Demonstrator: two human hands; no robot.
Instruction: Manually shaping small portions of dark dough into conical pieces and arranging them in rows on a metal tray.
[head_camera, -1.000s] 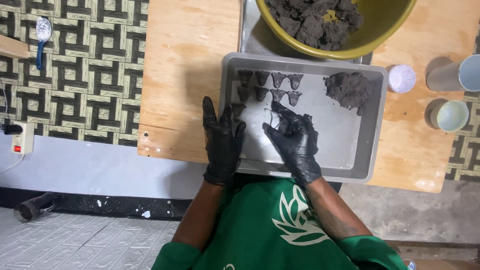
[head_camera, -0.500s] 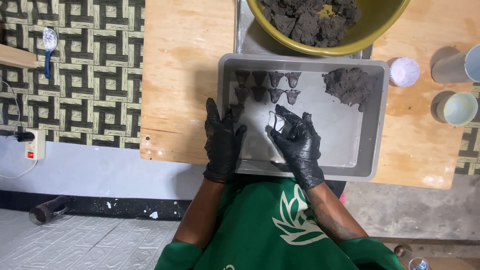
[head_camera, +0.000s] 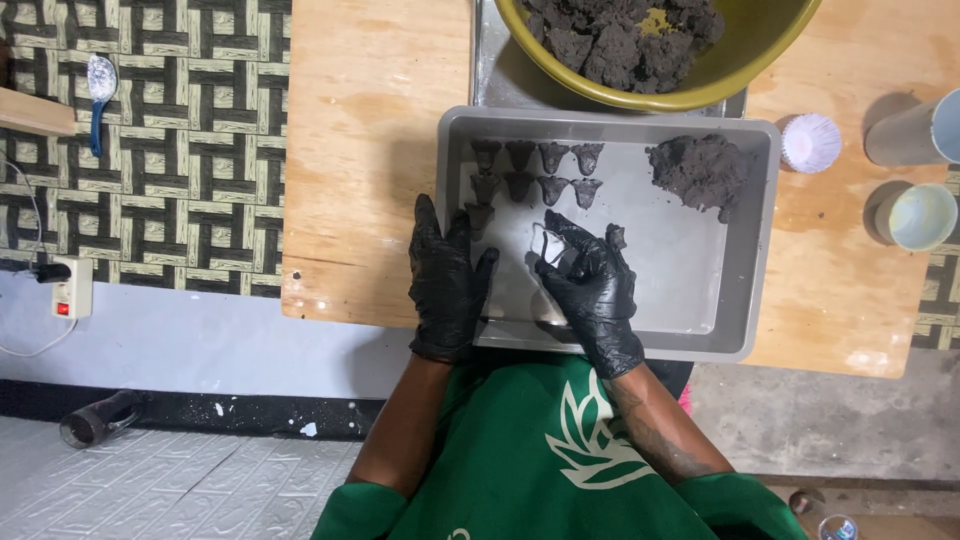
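Note:
A grey metal tray (head_camera: 740, 300) lies on a wooden table (head_camera: 370, 150). In its far left part stand several small dark moulded pieces (head_camera: 535, 175) in rows. A lump of dark grey paste (head_camera: 700, 170) sits in the tray's far right corner. My left hand (head_camera: 447, 285), in a black glove, lies flat with fingers spread on the tray's near left edge, holding nothing. My right hand (head_camera: 590, 285), also gloved, is curled around a small clear mould (head_camera: 553, 245) with a bit of dark paste at the fingertips.
A yellow bowl (head_camera: 760, 50) full of dark paste stands beyond the tray. A white paper cup liner (head_camera: 810, 142) and two cups (head_camera: 920, 215) sit at the right. A spoon (head_camera: 100, 85) and a power socket (head_camera: 70, 288) lie left on the patterned floor.
The view has shifted slightly. My right hand has edged a little toward me with the mould; my left hand stays flat on the tray's edge.

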